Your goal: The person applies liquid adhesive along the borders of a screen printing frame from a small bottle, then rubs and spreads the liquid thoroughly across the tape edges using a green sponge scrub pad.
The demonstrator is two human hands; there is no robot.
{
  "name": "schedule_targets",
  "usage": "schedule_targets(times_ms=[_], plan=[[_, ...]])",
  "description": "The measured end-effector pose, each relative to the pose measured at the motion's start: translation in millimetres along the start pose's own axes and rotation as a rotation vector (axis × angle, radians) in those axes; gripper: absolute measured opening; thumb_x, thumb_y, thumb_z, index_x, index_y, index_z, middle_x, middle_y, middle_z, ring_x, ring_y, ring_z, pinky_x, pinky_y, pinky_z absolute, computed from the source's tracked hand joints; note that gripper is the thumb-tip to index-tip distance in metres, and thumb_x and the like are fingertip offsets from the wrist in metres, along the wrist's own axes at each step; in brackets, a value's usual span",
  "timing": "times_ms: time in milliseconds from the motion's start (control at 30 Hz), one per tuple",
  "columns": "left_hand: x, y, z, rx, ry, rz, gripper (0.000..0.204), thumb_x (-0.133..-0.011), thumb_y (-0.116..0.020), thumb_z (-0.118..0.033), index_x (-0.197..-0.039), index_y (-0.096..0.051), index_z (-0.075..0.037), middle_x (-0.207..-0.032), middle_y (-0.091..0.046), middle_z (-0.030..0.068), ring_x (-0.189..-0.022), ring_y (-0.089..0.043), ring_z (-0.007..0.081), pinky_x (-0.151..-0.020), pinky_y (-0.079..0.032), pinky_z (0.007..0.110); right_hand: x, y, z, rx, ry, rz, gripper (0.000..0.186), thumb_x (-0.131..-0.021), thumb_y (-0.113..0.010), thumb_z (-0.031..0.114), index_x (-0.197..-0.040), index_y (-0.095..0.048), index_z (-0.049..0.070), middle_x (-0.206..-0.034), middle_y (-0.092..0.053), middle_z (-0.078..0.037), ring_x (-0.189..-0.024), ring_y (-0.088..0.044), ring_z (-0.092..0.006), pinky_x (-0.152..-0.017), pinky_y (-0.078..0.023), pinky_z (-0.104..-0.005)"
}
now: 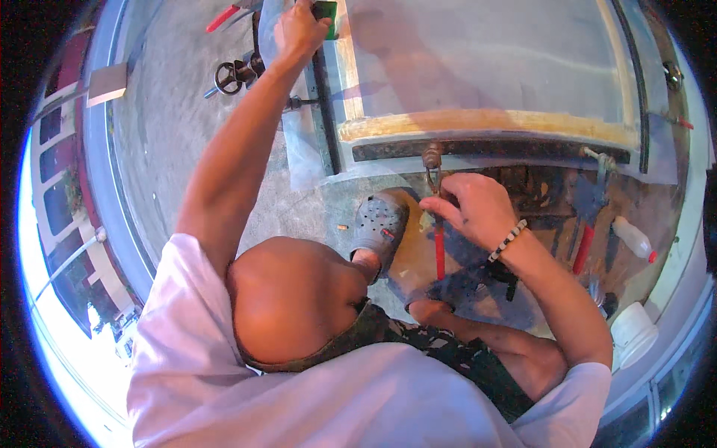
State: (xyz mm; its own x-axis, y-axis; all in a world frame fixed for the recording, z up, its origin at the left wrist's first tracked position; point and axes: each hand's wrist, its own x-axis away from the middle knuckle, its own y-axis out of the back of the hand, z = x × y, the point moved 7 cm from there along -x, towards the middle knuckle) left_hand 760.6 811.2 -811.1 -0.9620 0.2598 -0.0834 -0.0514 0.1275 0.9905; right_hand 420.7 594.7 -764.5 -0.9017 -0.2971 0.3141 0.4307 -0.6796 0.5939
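My left hand reaches to the top edge, closed around a flat green scraper. The scraper lies against the left side of a wooden frame covered by pale translucent mesh. My right hand is at the frame's near side, thumb stretched out and fingers curled. Its thumb overlaps a red-handled clamp in this view. Whether it grips the clamp or something small is hidden. The clamp's upper end meets a dark bar along the frame's near edge.
Another red-handled clamp hangs at the bar's right end. Left of the frame are a screw clamp with a round handwheel and a red handle. A white bottle and white bucket stand right. My clog is below the frame.
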Motion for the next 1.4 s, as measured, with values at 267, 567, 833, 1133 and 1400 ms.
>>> schedule_targets(times_ms=[267,567,833,1133,1400], plan=[[160,21,-67,0.408,-0.515,0.532,0.024,-0.074,-0.076,-0.012,-0.096,-0.07,-0.006,-0.086,-0.069,0.0144,-0.081,-0.067,0.0341,-0.074,-0.054,0.041,-1,0,-3,0.024,0.047,-0.046,0.045,-0.086,-0.069,0.045,-0.072,-0.063,0.003,-0.072,-0.062,-0.018,-0.072,-0.061,-0.0395,-0.064,-0.048,-0.0473],[181,10,-65,0.447,-0.619,0.364,0.02,-0.078,-0.069,-0.007,-0.098,-0.068,-0.004,-0.092,-0.067,0.0168,-0.085,-0.065,0.0395,-0.075,-0.053,0.045,-2,-3,-1,0.071,0.026,-0.016,0.044,-0.087,-0.066,0.046,-0.071,-0.064,0.005,-0.073,-0.065,-0.017,-0.074,-0.065,-0.0386,-0.065,-0.051,-0.0485],[171,11,-62,0.459,-0.596,0.36,0.021,-0.077,-0.071,-0.007,-0.097,-0.067,-0.003,-0.09,-0.067,0.0165,-0.085,-0.066,0.0383,-0.076,-0.053,0.045,0,-2,-1,0.128,0.002,-0.044,0.045,-0.086,-0.067,0.048,-0.074,-0.065,0.005,-0.073,-0.065,-0.017,-0.074,-0.065,-0.0386,-0.066,-0.052,-0.0486],[176,8,-56,0.458,-0.583,0.346,0.023,-0.077,-0.073,-0.008,-0.099,-0.067,-0.004,-0.094,-0.067,0.0169,-0.088,-0.065,0.0394,-0.076,-0.054,0.045,2,-1,1,0.127,-0.021,-0.025,0.043,-0.087,-0.066,0.047,-0.076,-0.067,0.005,-0.076,-0.067,-0.017,-0.076,-0.066,-0.0382,-0.067,-0.052,-0.0484],[169,9,-90,0.502,-0.616,0.3,0.018,-0.08,-0.068,-0.008,-0.098,-0.066,-0.004,-0.093,-0.066,0.0168,-0.088,-0.066,0.0393,-0.075,-0.054,0.047,3,-1,0,0.155,-0.025,-0.046,0.044,-0.087,-0.065,0.047,-0.075,-0.068,0.005,-0.075,-0.067,-0.017,-0.077,-0.066,-0.0379,-0.067,-0.052,-0.0484]])
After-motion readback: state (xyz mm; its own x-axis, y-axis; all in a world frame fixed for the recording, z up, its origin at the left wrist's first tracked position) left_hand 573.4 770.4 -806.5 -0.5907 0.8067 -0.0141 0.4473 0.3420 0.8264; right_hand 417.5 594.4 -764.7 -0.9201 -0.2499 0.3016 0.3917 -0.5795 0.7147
